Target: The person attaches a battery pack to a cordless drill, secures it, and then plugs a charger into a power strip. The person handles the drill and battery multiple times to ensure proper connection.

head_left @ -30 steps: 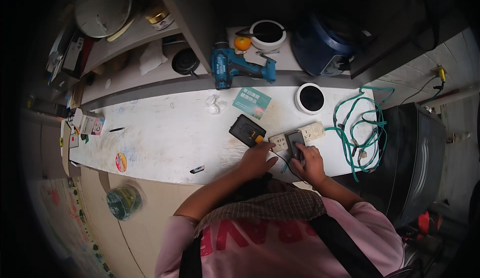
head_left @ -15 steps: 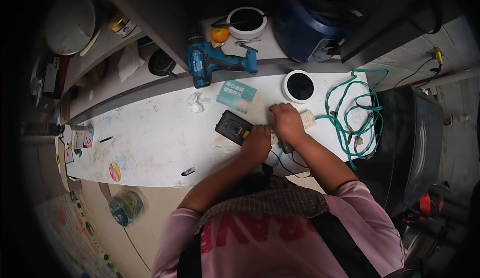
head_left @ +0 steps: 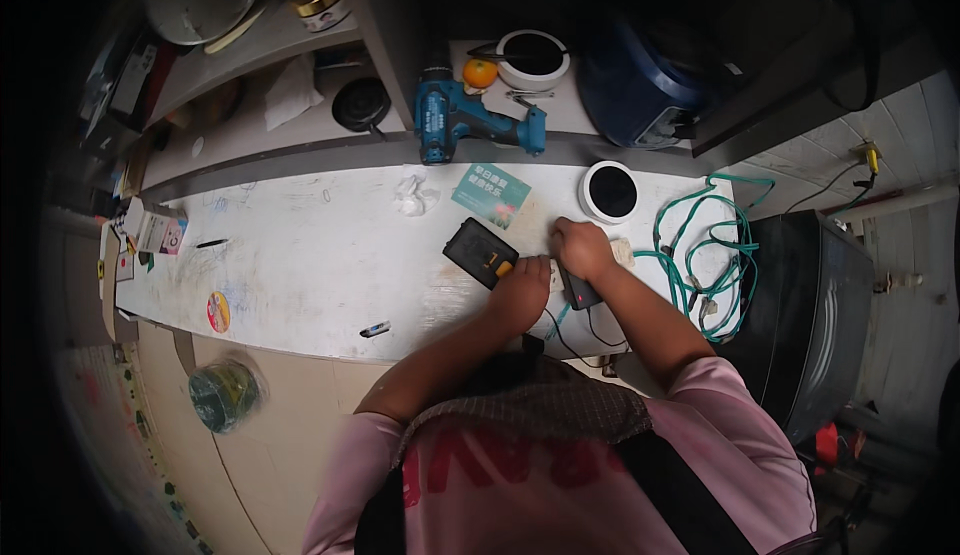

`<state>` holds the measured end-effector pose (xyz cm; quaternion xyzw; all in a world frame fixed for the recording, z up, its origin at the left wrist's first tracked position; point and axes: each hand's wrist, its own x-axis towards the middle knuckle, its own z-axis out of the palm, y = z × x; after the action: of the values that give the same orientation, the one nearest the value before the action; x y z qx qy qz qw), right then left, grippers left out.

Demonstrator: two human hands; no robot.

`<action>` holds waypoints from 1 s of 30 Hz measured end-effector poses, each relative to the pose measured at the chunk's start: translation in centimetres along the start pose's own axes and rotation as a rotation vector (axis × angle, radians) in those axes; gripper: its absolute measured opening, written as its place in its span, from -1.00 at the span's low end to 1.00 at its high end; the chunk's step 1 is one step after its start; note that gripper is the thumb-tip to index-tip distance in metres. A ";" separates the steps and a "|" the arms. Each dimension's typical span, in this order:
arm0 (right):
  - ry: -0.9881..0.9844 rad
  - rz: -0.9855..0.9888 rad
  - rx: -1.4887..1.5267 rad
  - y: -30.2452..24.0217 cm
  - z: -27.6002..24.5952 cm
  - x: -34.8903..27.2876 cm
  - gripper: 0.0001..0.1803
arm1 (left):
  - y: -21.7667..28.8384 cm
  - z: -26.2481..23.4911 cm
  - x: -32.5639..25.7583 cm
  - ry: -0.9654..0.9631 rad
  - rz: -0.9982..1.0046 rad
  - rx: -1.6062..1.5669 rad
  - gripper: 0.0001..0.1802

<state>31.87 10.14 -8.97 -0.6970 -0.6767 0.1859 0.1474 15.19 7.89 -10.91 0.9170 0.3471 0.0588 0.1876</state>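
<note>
My left hand (head_left: 520,293) lies closed at the near right end of a black battery pack (head_left: 478,251) with an orange-yellow latch. What its fingers grip is hidden. Just right of it, my right hand (head_left: 584,249) is closed at the far end of a slim black adapter (head_left: 579,293) showing a small red light. Parts of a whitish power strip (head_left: 622,251) show beside and between the hands. Thin black cords (head_left: 562,339) trail from beneath the hands toward the table's front edge.
Coiled green cable (head_left: 690,265) covers the table's right end. Behind my hands are a white round container (head_left: 609,193), a green card (head_left: 491,195) and crumpled tissue (head_left: 413,196). A blue cordless drill (head_left: 475,120) rests on the back ledge. A marker (head_left: 375,329) lies near the front edge.
The whole view has shifted with my head. Both hands stay close together in nearly the same place, and more of the black adapter shows below my right hand.
</note>
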 end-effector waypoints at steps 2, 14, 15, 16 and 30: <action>0.079 0.000 0.011 -0.5 0.1 -0.6 -0.82 | -0.5 0.6 -0.9 0.087 0.066 0.060 -0.33; -0.061 0.028 0.309 0.4 -3.1 1.8 -0.74 | -3.5 -5.4 -13.6 0.477 -0.298 -0.330 -0.59; -0.092 -0.019 0.304 -0.2 -3.8 2.0 -0.76 | -3.5 -5.3 -14.5 0.490 -0.341 -0.335 -0.60; -0.122 -0.064 0.300 -0.6 -4.3 2.0 -0.77 | -3.4 -5.0 -15.2 0.489 -0.354 -0.359 -0.61; -0.202 -0.293 0.224 4.8 -5.7 -1.9 -0.21 | -3.9 -4.5 -14.5 0.401 -0.363 -0.422 -0.62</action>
<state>38.70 8.27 -5.94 -0.5483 -0.7572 0.3054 0.1809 0.82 2.37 -7.95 0.7513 0.5149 0.2741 0.3087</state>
